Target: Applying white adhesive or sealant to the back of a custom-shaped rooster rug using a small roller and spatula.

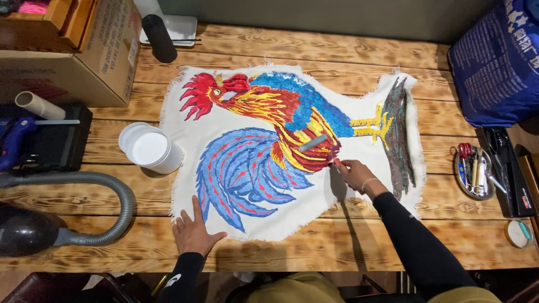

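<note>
Left hand (193, 233) spread flat on rooster cloth (292, 148), pinning edge to surface (348, 241). Right hand (355, 174) pinches grey tool (314, 142) at red plumage.

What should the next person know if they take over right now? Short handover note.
Left hand: flat, fingers spread, pressing the lower edge of the rooster cloth on the table.
Right hand: pinching the cloth beside the red-yellow patch; a grey tool lies on that patch, untouched.
White tub stands at the cloth's left edge.
Done: rooster looks fully coloured.
Left: likely touch-ups near the right hand; cannot tell more.
</note>
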